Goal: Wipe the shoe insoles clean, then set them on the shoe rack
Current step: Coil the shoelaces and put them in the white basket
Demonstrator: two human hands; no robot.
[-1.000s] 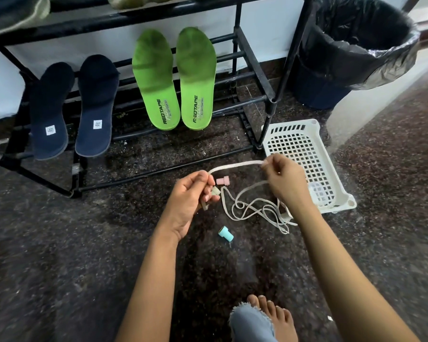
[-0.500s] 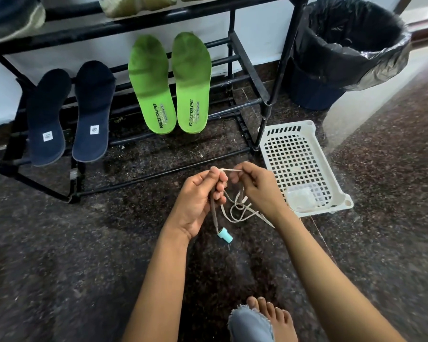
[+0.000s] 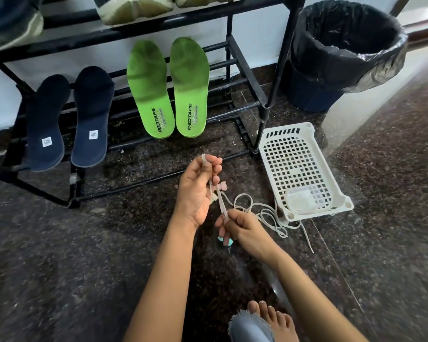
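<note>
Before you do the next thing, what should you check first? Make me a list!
1. The green insoles sit on the shoe rack: ok.
2. The blue insoles sit on it too: ok.
3. Insoles wiped clean: cannot tell; green toes look dark.
4. The left hand holds the lace: ok.
5. The right hand pinches the lace: ok.
6. Whole lace off the floor: not ok; loops lie beside the basket.

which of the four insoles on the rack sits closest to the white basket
The right-hand green insole: it is the rightmost of the four, with the other green insole and both navy insoles lying farther from the white basket.
</note>
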